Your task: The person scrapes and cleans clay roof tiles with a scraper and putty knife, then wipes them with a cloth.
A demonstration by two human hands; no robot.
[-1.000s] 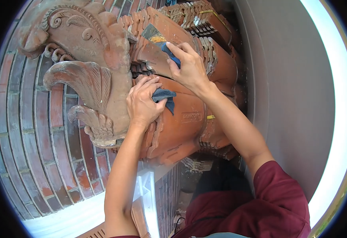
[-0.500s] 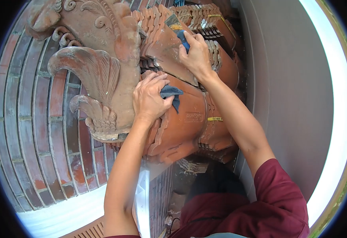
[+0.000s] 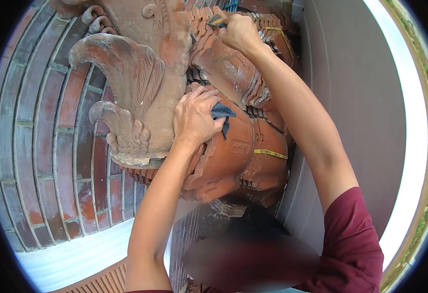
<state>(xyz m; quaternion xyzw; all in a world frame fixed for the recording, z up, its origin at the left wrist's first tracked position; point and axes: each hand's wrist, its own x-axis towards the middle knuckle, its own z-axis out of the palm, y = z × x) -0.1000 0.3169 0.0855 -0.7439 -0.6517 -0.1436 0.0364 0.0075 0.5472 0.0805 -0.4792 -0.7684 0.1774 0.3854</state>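
My left hand [image 3: 197, 112] is closed around a dark blue-grey cloth [image 3: 223, 113], whose loose end hangs below the fingers. It rests on the orange clay roof tiles [image 3: 236, 132], beside the carved terracotta ornament [image 3: 172, 73]. Farther up, my right hand [image 3: 238, 33] is curled over the upper rows of tiles. A dark piece with a yellow band [image 3: 217, 20] sticks out to the left of its fingers; its full shape is hidden. Just below that hand, a curved tile [image 3: 226, 68] shows whitish marks.
Brickwork [image 3: 52, 146] lies to the left, above a white ledge [image 3: 77, 261]. A smooth grey wall [image 3: 360, 107] runs close along the right. Yellow straps [image 3: 270, 154] bind some tiles. More tiles are stacked low down. A blue item [image 3: 231, 6] shows at the top.
My right hand has moved up and away along the tiles, and the blue part seen in it before is now hidden. My left hand keeps the cloth. The view has shifted slightly.
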